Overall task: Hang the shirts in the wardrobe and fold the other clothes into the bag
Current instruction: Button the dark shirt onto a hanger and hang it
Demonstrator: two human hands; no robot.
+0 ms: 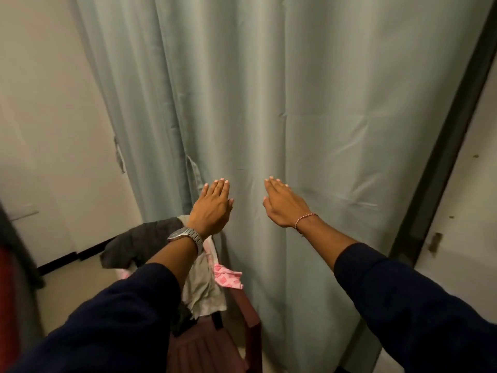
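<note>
Navy sleeves run out to two bare hands held flat in front of a pale green curtain [309, 103]; the left hand [212, 208], with a metal watch [185, 235] at its wrist, and the right hand [285, 204], with a thin pink-and-white bracelet [305, 218], both have straight fingers close together and hold nothing. Whether the fingertips touch the cloth or hover just before it cannot be told. The clothes lie below the left forearm, heaped on a dark red plastic chair [242, 327]: a dark grey garment [139, 243] on the far side, a pale grey-beige one [201, 289] hanging over the seat edge, and a pink patterned piece [227, 278] poking out toward the curtain. Which of these are shirts is not clear from here, and no wardrobe, hanger or bag is in view; the wardrobe may well lie behind the curtain. The garments look light, limp and crumpled, so they should lift easily but will sag and tangle; taking a shirt at the collar or shoulders would probably let it fall straight for hanging. The curtain hangs in long soft folds to a pale floor [88, 286], with a white wall [48, 130] to the left and a dark door frame [443, 170] at right, beside a scuffed white surface.
</note>
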